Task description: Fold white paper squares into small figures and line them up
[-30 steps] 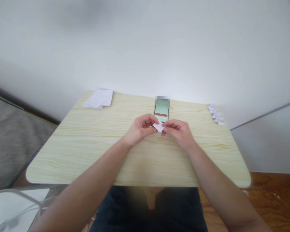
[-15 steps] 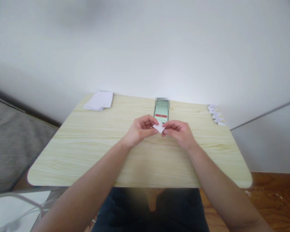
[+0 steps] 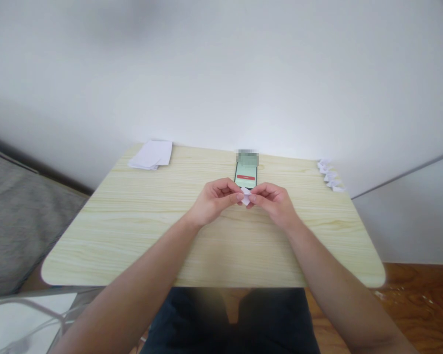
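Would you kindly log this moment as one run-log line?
left hand: pinching small white paper piece | right hand: pinching same piece | phone: flat behind hands | table: paper stack far-left

Bright, even daylight, soft shadows, wide-angle bending at edges, blurred patch w/ phone (image 3: 246,173) top
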Demonstrator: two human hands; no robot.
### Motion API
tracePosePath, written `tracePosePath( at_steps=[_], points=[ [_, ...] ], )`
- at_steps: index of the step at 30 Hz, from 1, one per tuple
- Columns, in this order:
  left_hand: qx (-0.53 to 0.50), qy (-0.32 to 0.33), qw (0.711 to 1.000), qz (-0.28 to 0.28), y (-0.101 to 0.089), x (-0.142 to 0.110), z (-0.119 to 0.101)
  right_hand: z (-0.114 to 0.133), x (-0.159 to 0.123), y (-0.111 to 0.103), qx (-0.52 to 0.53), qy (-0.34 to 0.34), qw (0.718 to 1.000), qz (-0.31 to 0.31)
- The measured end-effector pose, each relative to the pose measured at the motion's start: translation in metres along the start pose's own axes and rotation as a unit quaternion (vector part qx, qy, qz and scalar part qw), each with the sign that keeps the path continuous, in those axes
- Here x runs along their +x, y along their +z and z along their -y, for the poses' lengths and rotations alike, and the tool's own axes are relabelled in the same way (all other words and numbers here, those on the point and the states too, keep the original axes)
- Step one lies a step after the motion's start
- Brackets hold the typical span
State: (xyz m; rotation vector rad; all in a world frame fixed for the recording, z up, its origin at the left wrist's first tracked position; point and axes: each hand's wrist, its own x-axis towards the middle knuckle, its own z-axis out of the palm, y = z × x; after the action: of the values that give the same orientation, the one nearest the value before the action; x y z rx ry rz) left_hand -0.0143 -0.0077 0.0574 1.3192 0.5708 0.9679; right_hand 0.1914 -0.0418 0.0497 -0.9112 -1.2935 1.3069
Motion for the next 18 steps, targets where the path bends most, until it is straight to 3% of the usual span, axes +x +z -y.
tracePosePath(
  at_steps=[8, 18],
  points=[
    [0.096, 0.035, 0.994, -0.044, 0.0008, -0.0021, 0.0056, -0.0027, -0.0001, 0.0012, -0.041, -0.003, 0.999, -0.028],
    [0.213, 0.057, 0.974, -0.05, 0.0003, -0.0031, 0.0046, -0.0047, 0.0007, 0.0022, -0.051, 0.003, 0.997, -0.051]
  ],
)
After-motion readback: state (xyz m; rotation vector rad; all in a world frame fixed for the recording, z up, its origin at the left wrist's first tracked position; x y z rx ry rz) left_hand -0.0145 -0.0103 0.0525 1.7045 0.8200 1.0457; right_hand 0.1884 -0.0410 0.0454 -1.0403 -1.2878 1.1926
